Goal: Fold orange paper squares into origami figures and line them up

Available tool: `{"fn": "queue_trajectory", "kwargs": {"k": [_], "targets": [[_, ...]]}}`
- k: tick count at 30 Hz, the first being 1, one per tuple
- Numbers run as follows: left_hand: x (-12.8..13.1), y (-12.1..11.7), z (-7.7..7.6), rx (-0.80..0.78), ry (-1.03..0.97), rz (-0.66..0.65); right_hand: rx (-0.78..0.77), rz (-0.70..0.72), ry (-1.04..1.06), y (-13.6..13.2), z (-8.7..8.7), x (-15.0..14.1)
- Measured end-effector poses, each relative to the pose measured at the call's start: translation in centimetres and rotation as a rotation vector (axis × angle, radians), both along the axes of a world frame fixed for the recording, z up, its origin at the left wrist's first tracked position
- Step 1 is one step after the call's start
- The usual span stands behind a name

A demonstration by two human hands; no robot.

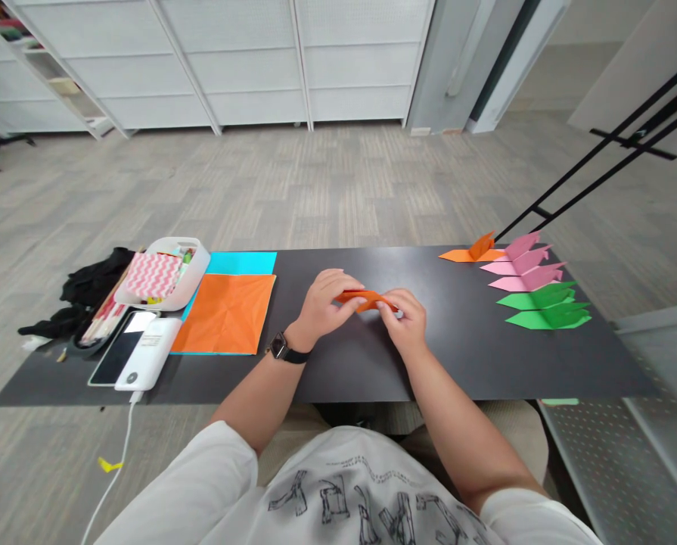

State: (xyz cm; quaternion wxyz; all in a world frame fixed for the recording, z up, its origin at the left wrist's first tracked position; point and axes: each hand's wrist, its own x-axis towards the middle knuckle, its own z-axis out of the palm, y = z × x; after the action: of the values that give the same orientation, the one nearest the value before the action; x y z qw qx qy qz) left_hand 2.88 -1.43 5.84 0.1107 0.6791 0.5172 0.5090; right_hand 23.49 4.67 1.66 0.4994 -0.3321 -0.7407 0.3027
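Above the middle of the dark table, a folded piece of orange paper [368,300] is held between both hands. My left hand [325,304] pinches its left end, thumb in front and fingers behind. The right end is pinched by my right hand [407,316] between thumb and fingers. Parts of the folds are hidden by the fingers. To my left lies a stack of square sheets, an orange sheet [229,312] on top and a blue sheet [243,263] showing behind it. At the right stand folded paper figures: an orange one [474,250], several pink ones [523,263] and green ones [548,314].
A white box [191,281] with a pink zigzag-patterned item, black cloth [97,276], a phone [116,356] and a white power bank [150,352] with a cable [123,446] sit at the left of the black table [457,363]. A black metal stand [576,166] rises behind the right end.
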Motion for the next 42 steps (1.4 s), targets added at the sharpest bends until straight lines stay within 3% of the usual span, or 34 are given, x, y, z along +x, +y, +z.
{"fn": "queue_trajectory", "kwargs": {"k": [4,7,10,12,14,17,19,27,34,42], "targets": [[-0.3,-0.4,-1.0,0.02,-0.067,0.052,-0.16,0.097,0.061,0.3,-0.6,-0.2],[-0.4,-0.4,-1.4,-0.065,-0.141,0.071,-0.349,0.186,0.1,0.7,-1.7,-0.4],[-0.7,0.1,-2.3,-0.192,-0.211,0.088,-0.423,0.159,0.057,1.1,-2.6,-0.5],[-1.0,0.5,-3.3,-0.281,-0.224,0.078,-0.366,0.081,-0.039,1.4,-3.0,-0.5],[-1.2,1.0,-4.4,-0.349,-0.2,0.071,-0.213,0.004,-0.165,1.7,-3.2,-0.5],[-1.0,1.4,-5.9,-0.389,-0.133,0.095,0.021,-0.061,-0.326,1.8,-3.5,-0.7],[-0.6,1.6,-6.5,-0.39,-0.052,0.113,0.084,-0.076,-0.411,1.7,-3.8,-1.0],[0.6,1.3,-6.7,-0.335,0.32,0.197,0.108,-0.107,-0.638,1.6,-5.1,-1.9],[0.6,1.0,-7.8,-0.297,0.385,0.16,0.094,-0.137,-0.666,1.7,-5.5,-2.0],[0.7,0.5,-6.8,-0.361,0.68,0.199,0.059,-0.163,-0.736,1.4,-5.1,-2.1]]}}
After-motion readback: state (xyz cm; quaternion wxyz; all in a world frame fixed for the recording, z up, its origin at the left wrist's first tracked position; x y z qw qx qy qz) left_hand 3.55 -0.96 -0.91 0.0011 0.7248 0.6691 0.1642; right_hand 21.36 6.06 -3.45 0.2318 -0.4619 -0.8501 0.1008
